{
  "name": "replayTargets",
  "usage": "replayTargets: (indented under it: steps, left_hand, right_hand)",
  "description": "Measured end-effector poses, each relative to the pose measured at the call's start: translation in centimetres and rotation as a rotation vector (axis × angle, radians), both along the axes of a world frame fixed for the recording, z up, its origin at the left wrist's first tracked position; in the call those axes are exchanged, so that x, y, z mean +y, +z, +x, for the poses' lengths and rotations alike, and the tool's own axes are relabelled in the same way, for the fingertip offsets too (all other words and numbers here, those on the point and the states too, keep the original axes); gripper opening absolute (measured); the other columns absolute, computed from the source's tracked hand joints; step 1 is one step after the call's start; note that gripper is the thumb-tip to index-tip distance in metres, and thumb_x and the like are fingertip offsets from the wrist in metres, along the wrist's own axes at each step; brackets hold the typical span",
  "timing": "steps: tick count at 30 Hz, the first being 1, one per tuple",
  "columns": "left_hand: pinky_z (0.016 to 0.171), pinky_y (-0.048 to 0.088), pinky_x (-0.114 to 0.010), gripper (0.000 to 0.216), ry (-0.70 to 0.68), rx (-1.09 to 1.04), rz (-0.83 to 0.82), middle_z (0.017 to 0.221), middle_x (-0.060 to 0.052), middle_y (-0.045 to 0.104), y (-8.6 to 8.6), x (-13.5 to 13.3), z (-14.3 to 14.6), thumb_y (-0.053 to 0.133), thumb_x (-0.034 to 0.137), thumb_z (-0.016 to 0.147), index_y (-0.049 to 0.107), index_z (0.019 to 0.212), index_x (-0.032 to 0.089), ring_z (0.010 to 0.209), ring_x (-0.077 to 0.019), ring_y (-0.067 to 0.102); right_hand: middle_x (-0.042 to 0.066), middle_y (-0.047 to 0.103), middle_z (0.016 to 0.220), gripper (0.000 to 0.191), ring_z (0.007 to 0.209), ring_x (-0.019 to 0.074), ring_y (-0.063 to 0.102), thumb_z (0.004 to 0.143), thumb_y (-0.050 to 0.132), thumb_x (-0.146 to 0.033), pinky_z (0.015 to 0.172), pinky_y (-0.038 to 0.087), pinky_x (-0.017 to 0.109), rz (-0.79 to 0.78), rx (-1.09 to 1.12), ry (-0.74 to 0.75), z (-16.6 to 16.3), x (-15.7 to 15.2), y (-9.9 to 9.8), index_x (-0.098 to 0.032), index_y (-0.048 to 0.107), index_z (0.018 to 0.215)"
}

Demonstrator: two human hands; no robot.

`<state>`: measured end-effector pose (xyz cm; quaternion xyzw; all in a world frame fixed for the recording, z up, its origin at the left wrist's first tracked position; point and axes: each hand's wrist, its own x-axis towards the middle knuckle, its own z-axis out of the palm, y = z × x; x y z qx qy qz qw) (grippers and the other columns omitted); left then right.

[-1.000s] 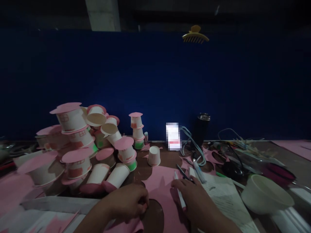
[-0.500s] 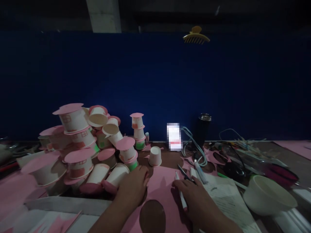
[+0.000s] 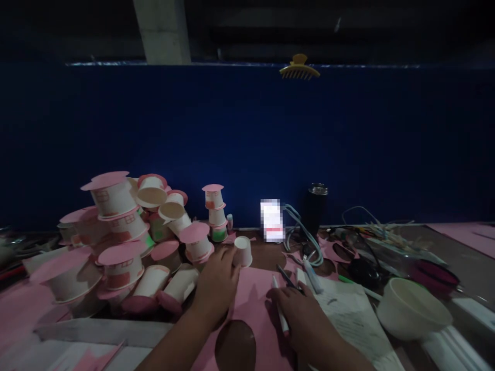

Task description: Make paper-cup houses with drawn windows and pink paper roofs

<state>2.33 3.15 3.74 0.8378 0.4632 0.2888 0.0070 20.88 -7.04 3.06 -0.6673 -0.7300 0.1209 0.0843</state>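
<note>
My left hand (image 3: 217, 281) reaches forward and its fingers touch a small upturned white paper cup (image 3: 243, 250) standing alone on the table; the grip around it is partial. My right hand (image 3: 299, 312) lies flat on a pink paper sheet (image 3: 257, 293) that has a round hole cut out of it (image 3: 235, 344). A white pen (image 3: 280, 309) rests under that hand's fingers, and dark scissors (image 3: 286, 276) lie just beyond its fingertips.
A heap of paper cups with pink lids (image 3: 131, 237) fills the left. A short cup stack (image 3: 215, 212), a dark tumbler (image 3: 314, 206), cables (image 3: 305, 237), a white bowl (image 3: 412, 308) and printed paper (image 3: 348, 314) lie around. A blue partition (image 3: 247, 139) backs the table.
My left hand moved forward from the near edge of the pink sheet up to the lone white cup. My right hand stayed on the sheet.
</note>
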Motion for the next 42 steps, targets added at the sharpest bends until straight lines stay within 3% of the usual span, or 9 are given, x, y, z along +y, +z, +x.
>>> replayTargets:
  steps: [4, 8, 13, 19, 25, 30, 35, 42]
  left_hand:
    - [0.102, 0.032, -0.043, 0.058, 0.057, -0.019, -0.051, 0.132, -0.017, 0.05, 1.3, 1.5, 2.5, 0.056, 0.03, 0.08, 0.039, 0.133, 0.014, 0.123, -0.0315, 0.043]
    - [0.101, 0.028, -0.048, 0.079, 0.135, -0.049, -0.182, 0.136, -0.025, 0.044, 0.8, 2.9, 4.3, 0.065, 0.042, 0.072, 0.033, 0.134, 0.007, 0.127, -0.04, 0.037]
    - [0.101, 0.028, -0.046, 0.066, 0.193, -0.118, -0.197, 0.128, -0.024, 0.05, -0.8, 3.8, 4.7, 0.063, 0.04, 0.074, 0.042, 0.127, 0.007, 0.123, -0.0371, 0.043]
    - [0.093, 0.036, -0.038, 0.049, 0.203, -0.227, -0.247, 0.117, -0.015, 0.06, -1.9, 4.3, 4.4, 0.062, 0.026, 0.074, 0.051, 0.12, 0.014, 0.11, -0.0277, 0.053]
    - [0.093, 0.038, -0.034, 0.044, 0.134, -0.357, -0.263, 0.123, -0.012, 0.058, -0.3, 3.5, 3.3, 0.059, 0.03, 0.078, 0.049, 0.119, 0.018, 0.113, -0.0245, 0.052]
    - [0.084, 0.045, -0.032, 0.044, 0.006, -0.406, -0.334, 0.111, -0.006, 0.065, 1.2, 1.1, 1.5, 0.063, 0.035, 0.075, 0.053, 0.116, 0.022, 0.099, -0.0216, 0.061]
    - [0.088, 0.045, -0.034, 0.045, -0.11, -0.605, -0.605, 0.113, -0.007, 0.066, 0.3, -0.9, 0.2, 0.065, 0.025, 0.071, 0.054, 0.115, 0.019, 0.1, -0.0225, 0.062]
    - [0.086, 0.046, -0.031, 0.041, -0.228, -0.56, -0.641, 0.106, -0.004, 0.067, -0.7, -0.9, -0.3, 0.067, 0.019, 0.068, 0.058, 0.108, 0.019, 0.095, -0.0203, 0.063]
  right_hand:
    - [0.008, 0.067, 0.114, 0.062, 0.109, 0.0281, 0.056, 0.056, 0.068, -0.013, 0.099, 0.025, 0.04, -0.004, 0.01, 0.005, 0.0, -0.1, 0.6, -0.023, 0.058, 0.116]
    - [0.008, 0.067, 0.111, 0.06, 0.108, 0.0292, 0.057, 0.055, 0.069, -0.013, 0.095, 0.028, 0.04, 0.008, 0.006, 0.005, 0.0, -0.2, 0.5, -0.023, 0.059, 0.114]
    - [0.009, 0.067, 0.11, 0.053, 0.106, 0.028, 0.057, 0.059, 0.066, -0.011, 0.096, 0.028, 0.042, 0.033, 0.002, 0.01, 0.2, -0.1, -0.1, -0.021, 0.06, 0.11]
    - [0.009, 0.066, 0.111, 0.06, 0.108, 0.0293, 0.055, 0.056, 0.067, -0.011, 0.1, 0.023, 0.046, 0.054, 0.001, 0.019, 0.5, 0.1, -1.0, -0.022, 0.057, 0.114]
    - [0.009, 0.067, 0.109, 0.058, 0.107, 0.0289, 0.057, 0.057, 0.066, -0.012, 0.099, 0.024, 0.045, 0.055, 0.008, 0.022, 0.4, 0.0, -0.7, -0.022, 0.058, 0.113]
    - [0.006, 0.068, 0.108, 0.055, 0.102, 0.0277, 0.059, 0.058, 0.068, -0.016, 0.095, 0.029, 0.042, 0.055, 0.026, 0.028, 0.4, 0.0, -0.3, -0.026, 0.059, 0.111]
    - [0.008, 0.067, 0.109, 0.054, 0.104, 0.0294, 0.057, 0.059, 0.066, -0.01, 0.098, 0.024, 0.046, 0.07, 0.006, 0.009, 0.3, 0.0, -0.6, -0.025, 0.059, 0.111]
    - [0.007, 0.066, 0.111, 0.058, 0.108, 0.0282, 0.055, 0.06, 0.07, -0.011, 0.101, 0.019, 0.046, 0.08, -0.02, 0.01, 0.4, 0.0, -1.2, -0.025, 0.055, 0.114]
